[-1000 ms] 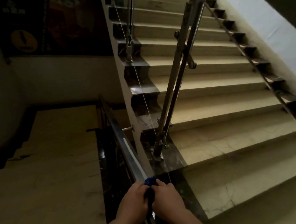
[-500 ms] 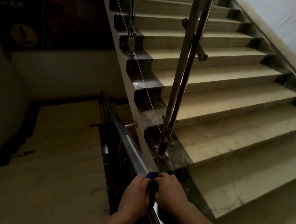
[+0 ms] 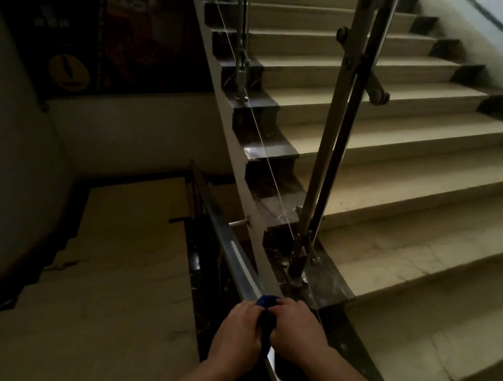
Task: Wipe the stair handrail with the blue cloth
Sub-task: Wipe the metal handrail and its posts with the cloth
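I see my hands (image 3: 270, 331) hiding most of the blue cloth (image 3: 265, 321); the handrail (image 3: 234, 250) below them runs off-frame

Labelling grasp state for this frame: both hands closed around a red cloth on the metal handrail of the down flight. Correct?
Not quite: the cloth is blue, not red. The head view shows the left hand and right hand both in a closed grip on the bunched blue cloth, wrapped on the shiny metal handrail of the down flight. The rest stands.
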